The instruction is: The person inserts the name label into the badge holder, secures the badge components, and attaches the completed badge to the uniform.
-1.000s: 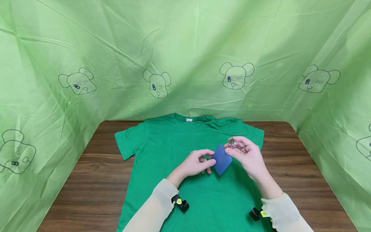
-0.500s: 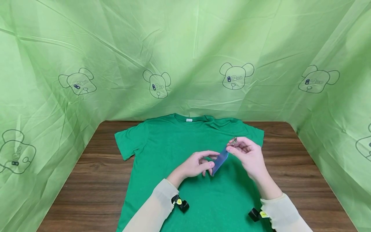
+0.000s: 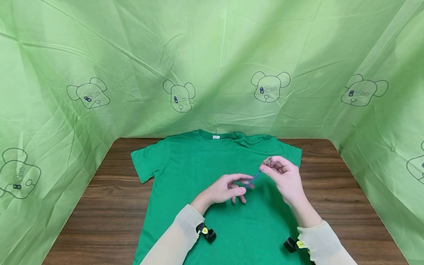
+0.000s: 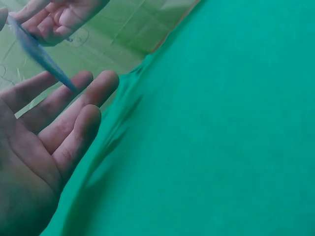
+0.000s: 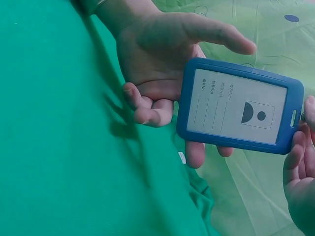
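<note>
A badge holder (image 5: 234, 105) with a blue frame and a white card inside hangs above the green T-shirt (image 3: 198, 158). In the head view it appears nearly edge-on. My right hand (image 3: 286, 178) pinches its slotted end, and a small metal clip (image 3: 269, 161) shows at those fingertips. My left hand (image 3: 226, 189) is at the other end, with relaxed, spread fingers (image 4: 74, 130) behind the badge holder; the right wrist view shows its thumb lifted away from the card. Part of the right hand's grip is cut off in that view.
The T-shirt lies spread, collar away from me, on a dark wooden table (image 3: 109, 198). Light green cloth (image 3: 212, 55) printed with bear heads walls in the back and sides. A small white label (image 3: 216, 137) shows at the collar.
The badge holder has turned from showing its broad blue face to nearly edge-on in the head view. My left fingers have spread slightly rightward; the right hand has barely shifted.
</note>
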Demonstrator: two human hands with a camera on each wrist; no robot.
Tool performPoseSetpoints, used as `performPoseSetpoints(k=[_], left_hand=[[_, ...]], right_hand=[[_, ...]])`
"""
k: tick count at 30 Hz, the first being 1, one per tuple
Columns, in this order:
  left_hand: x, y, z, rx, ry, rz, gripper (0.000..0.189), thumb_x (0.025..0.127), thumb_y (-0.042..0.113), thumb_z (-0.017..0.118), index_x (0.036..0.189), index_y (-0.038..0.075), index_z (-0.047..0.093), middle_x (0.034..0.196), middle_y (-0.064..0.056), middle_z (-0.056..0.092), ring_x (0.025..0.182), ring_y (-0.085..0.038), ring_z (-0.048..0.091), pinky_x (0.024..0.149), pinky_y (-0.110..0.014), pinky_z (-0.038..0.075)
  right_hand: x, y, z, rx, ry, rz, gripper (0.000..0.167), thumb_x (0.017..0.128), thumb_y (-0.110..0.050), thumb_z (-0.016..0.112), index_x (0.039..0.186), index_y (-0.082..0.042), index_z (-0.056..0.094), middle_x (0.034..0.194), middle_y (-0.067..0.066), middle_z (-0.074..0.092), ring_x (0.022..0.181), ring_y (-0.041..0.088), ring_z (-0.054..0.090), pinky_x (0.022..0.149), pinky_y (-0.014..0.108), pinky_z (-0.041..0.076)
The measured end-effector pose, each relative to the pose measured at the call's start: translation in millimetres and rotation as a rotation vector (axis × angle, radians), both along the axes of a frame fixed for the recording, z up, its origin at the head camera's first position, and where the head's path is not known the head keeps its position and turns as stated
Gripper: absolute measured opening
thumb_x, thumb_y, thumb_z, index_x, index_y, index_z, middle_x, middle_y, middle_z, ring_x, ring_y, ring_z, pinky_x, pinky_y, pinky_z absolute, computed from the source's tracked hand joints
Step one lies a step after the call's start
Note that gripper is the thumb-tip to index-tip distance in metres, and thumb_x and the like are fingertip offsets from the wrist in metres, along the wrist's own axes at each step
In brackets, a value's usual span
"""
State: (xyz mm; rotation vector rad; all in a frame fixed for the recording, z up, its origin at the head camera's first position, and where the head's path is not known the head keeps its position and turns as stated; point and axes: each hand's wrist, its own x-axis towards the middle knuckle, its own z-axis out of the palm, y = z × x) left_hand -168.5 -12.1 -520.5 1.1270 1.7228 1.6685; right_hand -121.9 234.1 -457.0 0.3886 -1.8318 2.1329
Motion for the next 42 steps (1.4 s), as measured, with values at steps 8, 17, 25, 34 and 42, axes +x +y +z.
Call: performPoseSetpoints(k=[8,17,25,34,42], left_hand=[[3.3,0.3,-0.9,-0.089,-0.034,0.072,0.038,0.114,0.024,0.060,0.148,0.006,0.065,0.117,-0.013,0.078,0.078,-0.034,0.079,0.053,-0.033,0.056],[2.9,3.8,-3.1,-0.092,0.006,0.142,0.027,0.113,0.016,0.064,0.134,0.005,0.075,0.109,-0.013,0.079,0.065,-0.025,0.076,0.053,-0.025,0.046],[3.7,2.0,-0.3,-0.096,-0.021,0.184,0.029,0.111,0.018,0.065,0.134,0.003,0.073,0.088,-0.023,0.076,0.066,-0.037,0.073,0.050,-0.028,0.049],[-3.0,-4.3,20.6,0.063,0.049,0.329,0.027,0.112,0.014,0.062,0.135,0.003,0.071,0.094,-0.027,0.075,0.065,-0.052,0.067,0.049,-0.039,0.052],[-2.3,-8.4,43.4,0.205,0.053,0.435,0.029,0.111,0.007,0.061,0.138,-0.002,0.066,0.115,-0.018,0.075,0.063,-0.031,0.069,0.049,-0.029,0.050]], right_hand=[[-0.3,2,-3.5,0.060,0.014,-0.009,0.006,0.098,0.019,0.068,0.103,0.015,0.068,0.097,0.004,0.077,0.092,0.016,0.074,0.084,0.023,0.061],[-0.2,3,-8.2,0.169,0.032,0.008,0.008,0.099,0.013,0.072,0.107,0.010,0.072,0.100,0.002,0.077,0.086,0.016,0.066,0.071,0.020,0.053],[4.0,1,-2.3,0.242,0.001,-0.018,0.009,0.098,0.005,0.078,0.107,0.005,0.076,0.100,0.008,0.076,0.085,0.017,0.063,0.072,0.022,0.052],[-5.0,-2,29.3,0.516,-0.030,0.046,0.010,0.098,-0.001,0.081,0.105,-0.008,0.080,0.099,0.006,0.078,0.080,0.018,0.063,0.070,0.025,0.054],[-16.2,-6,54.9,0.625,-0.110,0.156,0.008,0.097,-0.010,0.085,0.104,-0.012,0.083,0.095,0.004,0.078,0.085,0.021,0.067,0.074,0.029,0.056]])
